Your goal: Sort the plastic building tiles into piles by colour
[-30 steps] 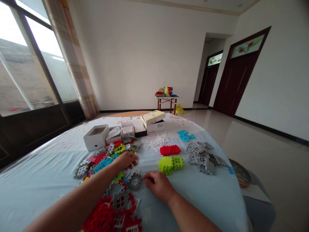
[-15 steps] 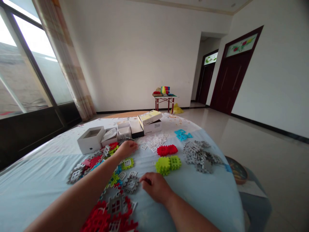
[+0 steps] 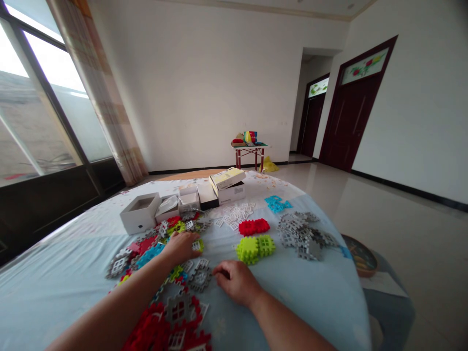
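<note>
Flat toothed plastic building tiles cover a round table with a pale blue cloth (image 3: pixel 314 297). My left hand (image 3: pixel 181 246) lies over the mixed-colour tile pile (image 3: pixel 153 248), fingers curled on a lime-green tile (image 3: pixel 198 245). My right hand (image 3: pixel 234 282) rests knuckles up on the cloth, fingers bent, touching a grey tile (image 3: pixel 200 278). Sorted groups lie beyond: lime-green tiles (image 3: pixel 255 247), red tiles (image 3: pixel 253 226), grey tiles (image 3: pixel 303 233), white tiles (image 3: pixel 236 213), blue tiles (image 3: pixel 277 203). A red and grey heap (image 3: pixel 171 324) lies near me.
White and black boxes (image 3: pixel 183 201) stand at the table's far side, one open (image 3: pixel 141 212). A patterned stool or basin (image 3: pixel 360 256) sits low at the right. A small red-legged table (image 3: pixel 250 148) stands by the far wall. Windows are on the left, dark doors on the right.
My left hand reached out toward the boxes half a second ago and has come back to the pile, now over a lime-green tile. My right hand has stayed put.
</note>
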The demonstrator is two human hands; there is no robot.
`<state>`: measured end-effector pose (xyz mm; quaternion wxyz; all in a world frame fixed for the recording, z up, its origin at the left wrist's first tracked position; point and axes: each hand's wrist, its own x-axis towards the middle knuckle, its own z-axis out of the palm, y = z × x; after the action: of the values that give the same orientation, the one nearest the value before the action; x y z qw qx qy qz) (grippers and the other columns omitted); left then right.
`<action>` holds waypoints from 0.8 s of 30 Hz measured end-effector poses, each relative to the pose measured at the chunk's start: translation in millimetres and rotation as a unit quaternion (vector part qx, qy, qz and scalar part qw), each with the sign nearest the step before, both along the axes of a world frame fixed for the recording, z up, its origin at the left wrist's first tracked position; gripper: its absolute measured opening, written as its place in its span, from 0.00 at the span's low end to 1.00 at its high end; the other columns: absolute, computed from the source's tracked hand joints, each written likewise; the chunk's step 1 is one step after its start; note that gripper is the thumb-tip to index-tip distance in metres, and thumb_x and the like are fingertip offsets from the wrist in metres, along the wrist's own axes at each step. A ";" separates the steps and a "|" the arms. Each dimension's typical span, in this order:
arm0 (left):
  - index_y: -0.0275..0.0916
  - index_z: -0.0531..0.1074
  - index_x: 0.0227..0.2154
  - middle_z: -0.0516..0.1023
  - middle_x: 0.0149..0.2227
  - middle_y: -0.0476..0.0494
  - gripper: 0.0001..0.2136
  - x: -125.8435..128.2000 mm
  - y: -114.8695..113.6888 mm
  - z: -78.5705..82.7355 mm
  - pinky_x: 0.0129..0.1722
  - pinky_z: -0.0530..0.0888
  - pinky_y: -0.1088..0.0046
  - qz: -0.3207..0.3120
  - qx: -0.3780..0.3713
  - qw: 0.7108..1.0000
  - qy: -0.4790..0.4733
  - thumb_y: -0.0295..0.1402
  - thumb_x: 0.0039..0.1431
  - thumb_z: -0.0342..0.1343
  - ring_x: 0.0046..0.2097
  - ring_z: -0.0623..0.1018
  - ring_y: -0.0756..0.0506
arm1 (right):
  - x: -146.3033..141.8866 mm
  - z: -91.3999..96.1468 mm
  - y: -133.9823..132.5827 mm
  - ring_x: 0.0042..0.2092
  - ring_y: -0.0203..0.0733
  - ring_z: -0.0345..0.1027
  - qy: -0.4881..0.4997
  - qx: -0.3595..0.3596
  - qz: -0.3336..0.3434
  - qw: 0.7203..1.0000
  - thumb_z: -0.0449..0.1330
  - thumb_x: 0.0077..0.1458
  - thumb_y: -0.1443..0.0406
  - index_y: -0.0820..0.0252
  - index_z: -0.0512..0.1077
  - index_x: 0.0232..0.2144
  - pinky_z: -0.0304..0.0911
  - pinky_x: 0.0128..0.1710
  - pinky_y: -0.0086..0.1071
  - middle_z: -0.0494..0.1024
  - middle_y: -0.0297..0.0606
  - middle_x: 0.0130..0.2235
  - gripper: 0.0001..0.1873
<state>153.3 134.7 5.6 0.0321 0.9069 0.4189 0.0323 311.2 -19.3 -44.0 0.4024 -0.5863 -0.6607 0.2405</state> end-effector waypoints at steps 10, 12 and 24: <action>0.43 0.72 0.42 0.74 0.41 0.38 0.25 3.4 -0.7 -6.2 0.48 0.59 0.57 0.017 -0.001 1.000 -0.009 0.39 0.34 0.58 0.47 0.69 0.35 | 0.3 -1.4 -0.3 0.31 0.35 0.69 -0.003 0.005 0.002 1.000 0.53 0.50 0.67 0.58 0.74 0.34 0.59 0.29 0.23 0.78 0.35 0.29 0.12; 0.42 0.73 0.39 0.73 0.40 0.38 0.26 3.1 -1.9 -6.4 0.47 0.61 0.57 0.019 -0.008 0.999 -0.032 0.38 0.30 0.60 0.47 0.69 0.34 | 0.4 -0.8 -0.3 0.31 0.35 0.70 0.000 0.004 0.002 1.000 0.53 0.50 0.67 0.58 0.74 0.34 0.59 0.30 0.23 0.78 0.35 0.29 0.11; 0.35 0.63 0.39 0.71 0.33 0.44 0.21 10.6 -8.0 -8.2 0.39 0.69 0.65 0.057 -0.140 0.914 -0.376 0.39 0.40 0.53 0.37 0.72 0.45 | -0.1 2.2 -1.2 0.31 0.36 0.70 0.009 0.001 0.003 1.000 0.52 0.49 0.67 0.59 0.75 0.34 0.61 0.31 0.25 0.78 0.36 0.29 0.12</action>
<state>163.9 126.7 -2.6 0.3120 0.7884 0.4272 0.3139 311.1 -20.5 -41.7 0.4083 -0.5815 -0.6593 0.2461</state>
